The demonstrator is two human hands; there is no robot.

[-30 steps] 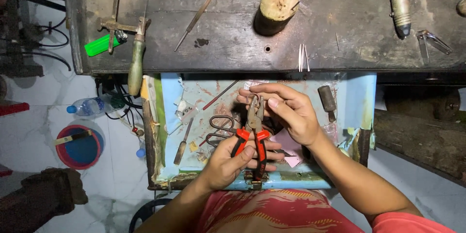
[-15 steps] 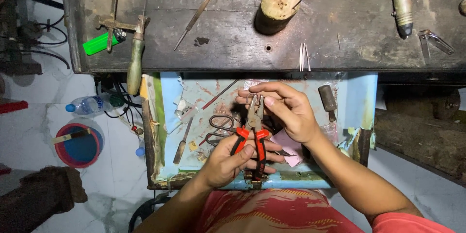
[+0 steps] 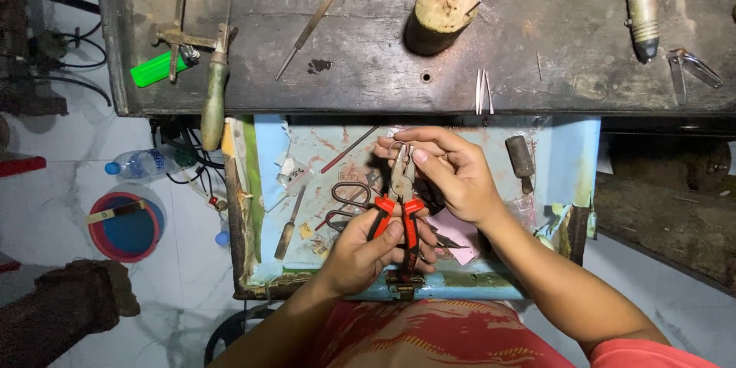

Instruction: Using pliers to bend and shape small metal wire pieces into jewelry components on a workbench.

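My left hand (image 3: 366, 251) grips the orange handles of a pair of pliers (image 3: 400, 198) over an open blue drawer (image 3: 571, 155). The jaws point away from me toward the bench. My right hand (image 3: 451, 172) pinches a small thin metal ring or wire piece (image 3: 397, 147) right at the plier jaws. Whether the jaws are clamped on it is too small to tell. Scissors (image 3: 343, 205) lie in the drawer just left of my hands.
A dark workbench (image 3: 537, 38) lies beyond the drawer with a wooden stump (image 3: 441, 11), a green lighter (image 3: 156, 69), a file (image 3: 215, 92), tweezers (image 3: 483, 90) and a handled tool (image 3: 640, 4). On the floor at left are a plastic bottle (image 3: 138, 162) and a red-rimmed bowl (image 3: 126, 226).
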